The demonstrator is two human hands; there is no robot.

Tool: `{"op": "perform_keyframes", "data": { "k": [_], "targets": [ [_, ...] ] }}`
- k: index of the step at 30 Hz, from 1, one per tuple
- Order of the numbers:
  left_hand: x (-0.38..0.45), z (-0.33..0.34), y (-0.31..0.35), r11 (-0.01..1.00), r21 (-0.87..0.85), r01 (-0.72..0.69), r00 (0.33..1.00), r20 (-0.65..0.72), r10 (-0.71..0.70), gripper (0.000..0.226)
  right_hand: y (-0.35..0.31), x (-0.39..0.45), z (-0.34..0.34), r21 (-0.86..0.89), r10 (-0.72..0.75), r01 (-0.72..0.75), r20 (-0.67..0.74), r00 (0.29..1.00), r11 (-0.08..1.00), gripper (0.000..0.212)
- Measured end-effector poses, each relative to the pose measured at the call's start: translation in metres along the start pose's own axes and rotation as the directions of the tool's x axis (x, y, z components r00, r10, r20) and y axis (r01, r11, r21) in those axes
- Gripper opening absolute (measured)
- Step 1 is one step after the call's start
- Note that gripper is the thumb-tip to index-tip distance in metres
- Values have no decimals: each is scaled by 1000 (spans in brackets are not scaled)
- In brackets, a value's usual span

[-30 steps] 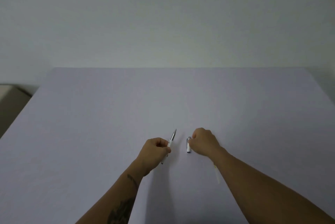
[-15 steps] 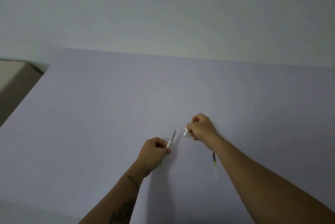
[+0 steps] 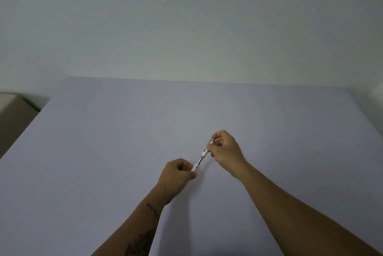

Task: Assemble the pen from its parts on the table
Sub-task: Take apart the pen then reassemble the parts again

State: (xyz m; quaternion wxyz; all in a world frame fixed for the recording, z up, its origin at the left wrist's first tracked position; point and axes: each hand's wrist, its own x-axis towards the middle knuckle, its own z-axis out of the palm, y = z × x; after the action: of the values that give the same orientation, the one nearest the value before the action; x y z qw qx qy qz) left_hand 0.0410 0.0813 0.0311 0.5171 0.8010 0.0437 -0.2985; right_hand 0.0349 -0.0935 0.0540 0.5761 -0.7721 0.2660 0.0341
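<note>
A pale grey wall (image 3: 186, 23) is seen filling the upper part of the view, and below it a wide lavender bench (image 3: 103, 152) is spread across the rest. At the far left, beside the bench edge, a beige block (image 3: 12, 114) is partly shown; what it is cannot be told. Two bare forearms are reached in from the lower edge, the left one marked with dark tattoos (image 3: 141, 241). The left hand (image 3: 178, 174) is closed near the middle of the bench, its fingers clamped on the lower end of a white pen barrel (image 3: 194, 166), from which a thin metal tip (image 3: 200, 159) is pointed up and to the right. The right hand (image 3: 226, 147) is held just beyond it, its fingers pinched together on a short white pen cap section (image 3: 207, 149) fitted with a metal clip. The two parts are held in one line above the bench, with the metal tip meeting the open end of the cap section; how far it is entered cannot be told.
</note>
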Motion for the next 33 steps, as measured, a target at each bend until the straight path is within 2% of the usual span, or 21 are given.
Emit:
{"op": "perform_keyframes", "data": {
  "k": [4,7,12,17,23,28,33],
  "targets": [
    [1,-15,11,998,-23,-61,998,1,61,2,-14,-9,8,87,41,-46,58,997,995,15],
    [2,-23,15,994,-29,-110,994,-17,109,2,-21,-12,14,184,46,-50,27,999,982,12],
    [4,-30,14,986,-33,-166,985,-60,164,3,-29,-13,21,145,11,-10,-1,1000,989,9],
    [3,-24,11,985,-55,-164,984,-82,159,3,-29,-13,20,89,6,-9,30,1000,996,7],
    [8,-20,22,976,-17,-215,974,-81,213,3,-29,-10,16,279,111,-119,44,993,953,8],
    [7,-7,26,950,109,-293,948,-99,303,10,-25,-12,26,118,121,-116,-34,992,986,25],
    [8,-1,23,944,102,-313,943,-82,321,12,-21,-12,21,109,107,-99,-72,992,989,36]
  ]
}}
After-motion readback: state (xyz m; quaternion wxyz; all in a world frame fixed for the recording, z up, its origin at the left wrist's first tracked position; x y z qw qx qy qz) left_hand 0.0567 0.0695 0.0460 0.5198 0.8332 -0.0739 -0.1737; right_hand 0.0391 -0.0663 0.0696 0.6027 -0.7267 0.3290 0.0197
